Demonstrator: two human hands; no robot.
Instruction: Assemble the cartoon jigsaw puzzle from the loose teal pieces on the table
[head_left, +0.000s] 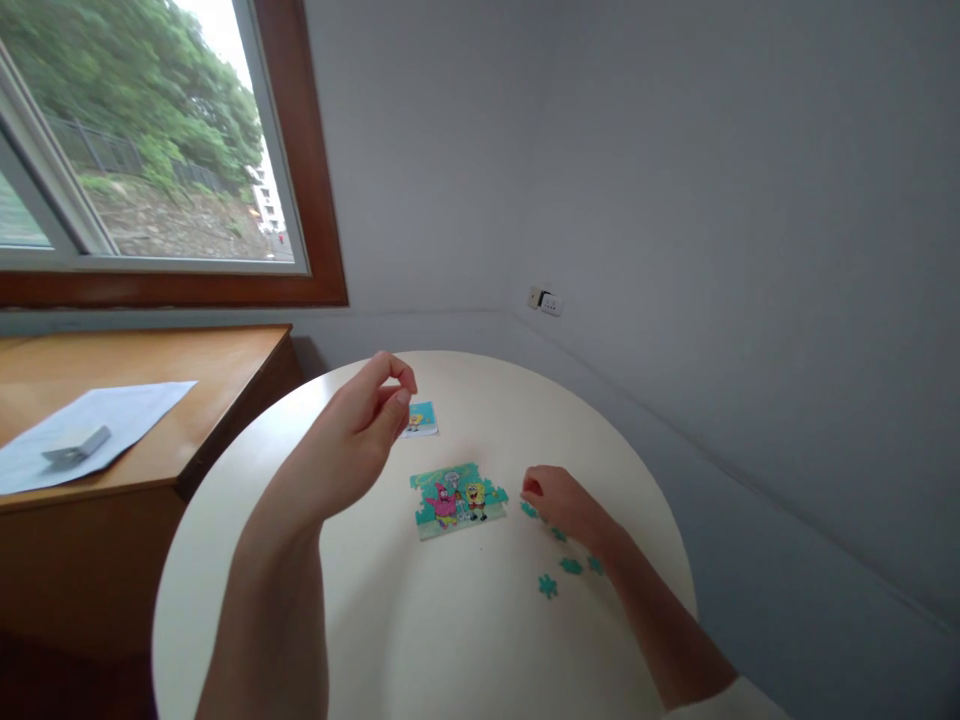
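A partly joined jigsaw puzzle (pixel 450 502) lies on the round table, with a pink starfish and a yellow sponge figure printed on it. My left hand (pixel 352 440) hovers up and to the left of it, thumb and index fingertips pinched together; whatever may be between them is too small to see. Right of the puzzle, my right hand (pixel 566 500) is low over the table with curled fingers, their tips mostly hidden. One teal puzzle piece (pixel 529 509) shows just beneath those fingers. A loose puzzle piece (pixel 547 586) and several others lie near my right wrist.
Beyond my left hand lies a small picture card (pixel 422 418), partly covered by it. The white round table (pixel 480 640) stands close to the wall. At left, a wooden desk (pixel 225 370) holds white paper (pixel 142 405) and a small grey-white object (pixel 77 446).
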